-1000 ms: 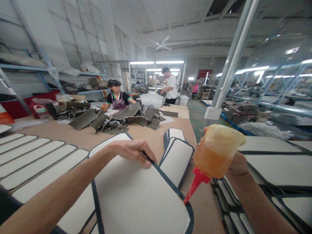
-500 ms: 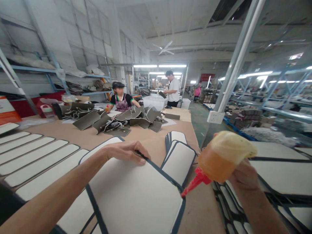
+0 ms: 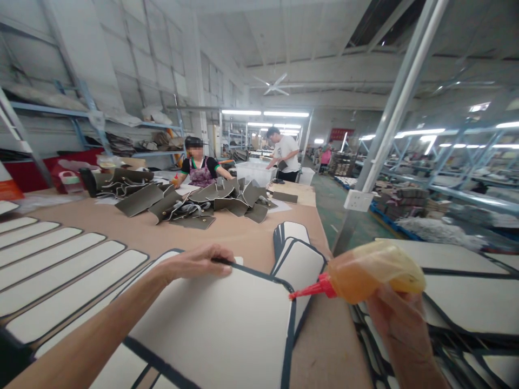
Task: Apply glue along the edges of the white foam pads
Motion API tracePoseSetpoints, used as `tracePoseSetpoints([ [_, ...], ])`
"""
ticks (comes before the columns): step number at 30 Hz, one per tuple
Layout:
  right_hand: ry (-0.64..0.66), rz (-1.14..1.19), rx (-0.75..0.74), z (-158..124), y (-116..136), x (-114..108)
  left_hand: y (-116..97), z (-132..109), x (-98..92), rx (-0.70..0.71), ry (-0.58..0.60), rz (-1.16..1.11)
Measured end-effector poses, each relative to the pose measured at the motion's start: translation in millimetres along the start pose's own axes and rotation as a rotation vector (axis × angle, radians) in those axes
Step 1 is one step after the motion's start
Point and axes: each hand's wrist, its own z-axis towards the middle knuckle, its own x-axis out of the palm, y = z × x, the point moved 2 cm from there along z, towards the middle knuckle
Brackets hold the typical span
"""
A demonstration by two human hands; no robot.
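My left hand pinches the far edge of a large off-white panel with a dark border and rounded corners. The panel is tilted up over other pieces. In my right hand is a squeeze bottle of amber glue, held nearly level, its red nozzle pointing left. The nozzle tip is at the panel's right far corner, on or very near the dark border. Behind that corner lies a small stack of narrower white panels with dark edges.
Rows of long white strips lie on the brown table at left. Grey-green leather pieces are heaped farther back, before a seated co-worker. Another person stands beyond. At right are stacked panels and a metal post.
The bottle has tipped from slanting down to nearly level, and its nozzle has moved up and left to the panel's corner. The panel has turned and shifted slightly left with my left hand.
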Motion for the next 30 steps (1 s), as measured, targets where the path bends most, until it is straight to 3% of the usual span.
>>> tracePoseSetpoints([
  [13,0.047,0.073,0.025,-1.0,-11.2,3.8,11.2,-3.2,0.6,-0.048,0.005,0.009],
  [30,-0.051,-0.019,0.07,-13.6,-16.4,-2.2,21.4,-7.9,0.9,-0.111,-0.029,-0.12],
])
